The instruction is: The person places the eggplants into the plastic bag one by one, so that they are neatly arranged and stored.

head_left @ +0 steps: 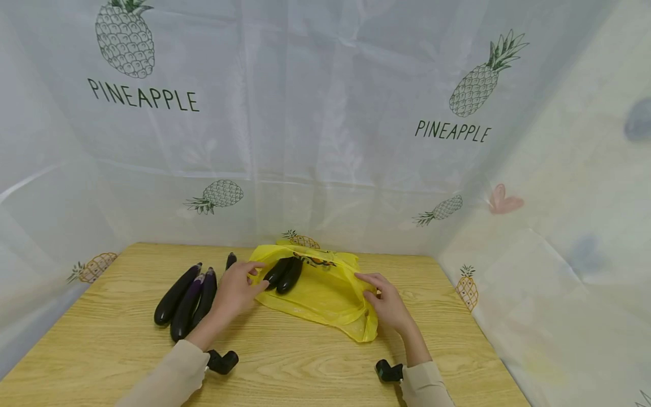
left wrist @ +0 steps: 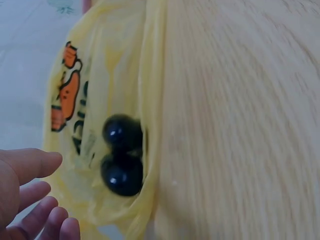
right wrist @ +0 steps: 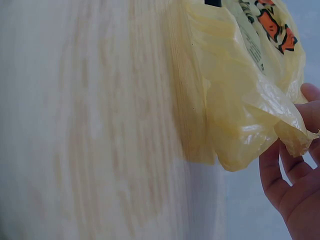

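Smooth glossy eggplants point(head_left: 187, 307), crinkled shiny plastic bag point(head_left: 328, 291), wood-grained table point(head_left: 305, 367)

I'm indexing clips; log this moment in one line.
thin yellow plastic bag: two glossy dark eggplants inside | right hand: holds bag's right edge | left hand: empty, near left edge | wood-grain table: four more eggplants

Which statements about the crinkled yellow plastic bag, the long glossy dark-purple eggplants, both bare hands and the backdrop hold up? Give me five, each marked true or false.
1. Two eggplants lie inside the bag. True.
2. The left hand grips an eggplant. False: its fingers are open and hold no eggplant.
3. The right hand holds the edge of the bag. True.
4. The loose eggplants lie to the right of the bag. False: they lie to its left.
5. The pale hanging sheet behind the wood-grain table carries dark-green pineapple drawings. True.
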The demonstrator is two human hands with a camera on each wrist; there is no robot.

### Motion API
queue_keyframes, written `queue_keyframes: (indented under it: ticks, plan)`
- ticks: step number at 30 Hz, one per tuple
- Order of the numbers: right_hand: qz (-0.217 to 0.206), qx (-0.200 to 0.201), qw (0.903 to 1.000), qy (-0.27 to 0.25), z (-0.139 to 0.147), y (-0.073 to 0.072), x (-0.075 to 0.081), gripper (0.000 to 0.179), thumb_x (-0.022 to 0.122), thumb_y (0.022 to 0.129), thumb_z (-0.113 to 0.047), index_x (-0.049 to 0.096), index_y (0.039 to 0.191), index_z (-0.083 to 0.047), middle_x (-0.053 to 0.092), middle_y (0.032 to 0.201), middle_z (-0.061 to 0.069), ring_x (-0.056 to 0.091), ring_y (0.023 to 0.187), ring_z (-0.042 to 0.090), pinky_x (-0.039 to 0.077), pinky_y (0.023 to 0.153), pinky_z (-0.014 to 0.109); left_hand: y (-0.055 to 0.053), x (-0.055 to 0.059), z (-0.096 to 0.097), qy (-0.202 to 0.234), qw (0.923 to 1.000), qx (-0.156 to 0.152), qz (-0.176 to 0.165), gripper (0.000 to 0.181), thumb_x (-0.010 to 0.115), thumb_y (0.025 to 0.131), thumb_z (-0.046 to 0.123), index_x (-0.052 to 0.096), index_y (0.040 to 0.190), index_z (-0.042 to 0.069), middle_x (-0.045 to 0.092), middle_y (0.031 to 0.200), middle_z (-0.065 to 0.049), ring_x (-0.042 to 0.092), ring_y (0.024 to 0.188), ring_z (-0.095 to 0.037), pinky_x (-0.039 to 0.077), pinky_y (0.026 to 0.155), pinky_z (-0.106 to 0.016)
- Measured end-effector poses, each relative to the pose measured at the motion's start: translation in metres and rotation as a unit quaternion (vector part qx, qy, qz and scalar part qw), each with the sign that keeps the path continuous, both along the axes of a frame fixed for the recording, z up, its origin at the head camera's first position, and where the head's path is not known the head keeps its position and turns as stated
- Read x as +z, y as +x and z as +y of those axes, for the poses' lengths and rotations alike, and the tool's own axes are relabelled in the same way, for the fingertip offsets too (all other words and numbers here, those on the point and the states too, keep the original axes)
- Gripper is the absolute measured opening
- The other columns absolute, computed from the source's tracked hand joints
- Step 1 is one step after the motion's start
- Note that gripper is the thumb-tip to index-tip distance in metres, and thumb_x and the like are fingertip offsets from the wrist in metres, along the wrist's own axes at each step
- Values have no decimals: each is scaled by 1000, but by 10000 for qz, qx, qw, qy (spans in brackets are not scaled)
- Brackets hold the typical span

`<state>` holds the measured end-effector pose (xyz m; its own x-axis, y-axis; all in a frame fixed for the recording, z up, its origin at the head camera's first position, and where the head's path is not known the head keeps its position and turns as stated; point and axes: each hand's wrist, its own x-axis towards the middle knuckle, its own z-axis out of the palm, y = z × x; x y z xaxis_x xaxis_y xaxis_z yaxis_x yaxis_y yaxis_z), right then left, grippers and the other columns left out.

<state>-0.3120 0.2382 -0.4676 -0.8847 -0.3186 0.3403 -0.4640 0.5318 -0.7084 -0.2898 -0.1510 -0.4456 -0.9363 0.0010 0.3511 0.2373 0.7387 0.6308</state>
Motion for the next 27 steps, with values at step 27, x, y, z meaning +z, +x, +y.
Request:
queue_keyframes:
  ticks: [27]
  plan:
    - [-168, 15, 9999, 1, 2, -2, 0, 49, 61, 105, 3, 64, 148, -19, 61, 142, 7, 59, 104, 23, 50, 71, 26, 24, 11, -87, -496, 9970, 463, 365, 54, 83, 94, 23, 65, 141, 2, 63, 124, -26, 64, 102, -41, 54, 78, -58]
